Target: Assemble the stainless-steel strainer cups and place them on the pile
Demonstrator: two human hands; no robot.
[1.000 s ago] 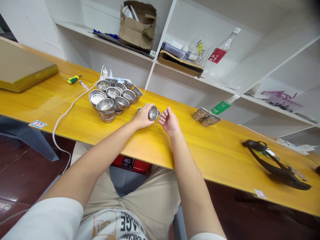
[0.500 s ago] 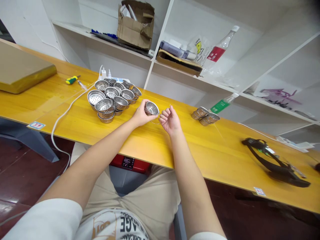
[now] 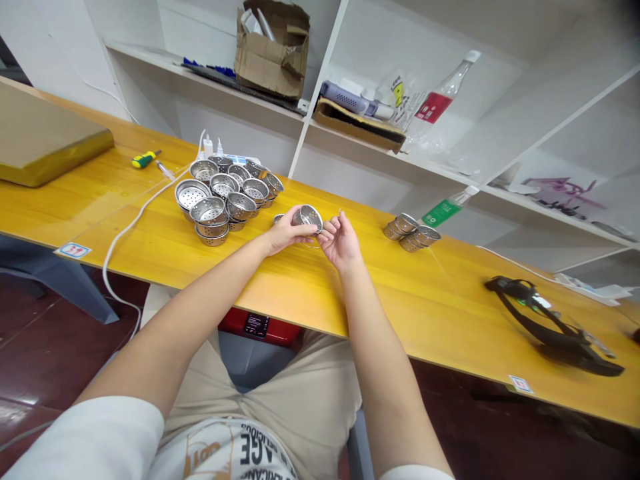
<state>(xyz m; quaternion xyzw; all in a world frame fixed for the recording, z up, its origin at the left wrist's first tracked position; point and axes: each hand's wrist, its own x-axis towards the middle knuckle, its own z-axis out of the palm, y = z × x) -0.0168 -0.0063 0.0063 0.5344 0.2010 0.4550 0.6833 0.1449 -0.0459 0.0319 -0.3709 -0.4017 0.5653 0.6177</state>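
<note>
My left hand point(image 3: 286, 235) is closed around a perforated metal strainer cup point(image 3: 309, 217), its open top tilted toward my right hand. My right hand point(image 3: 342, 241) is curled beside the cup's rim, thumb and finger pinching a thin wire whose tip pokes up above them. Below the cup a thin curved wire point(image 3: 311, 247) shows; whether it is the same piece is unclear. Just behind my left hand, part of another metal cup is visible. To the left stand several similar strainer cups point(image 3: 209, 212), some stacked. A smaller group of stacked cups point(image 3: 419, 238) sits to the right.
A yellow-green screwdriver point(image 3: 145, 159) and a white cable point(image 3: 131, 220) lie left on the wooden table point(image 3: 240, 280). A green-labelled bottle point(image 3: 443, 211) lies by the right cups. A black headset-like device point(image 3: 550, 323) is at far right. White shelves point(image 3: 310, 143) stand behind.
The strainer cup has turned and tilted in my left hand, moving slightly right toward my right hand. The cup behind my left hand now shows. My right hand has hardly moved.
</note>
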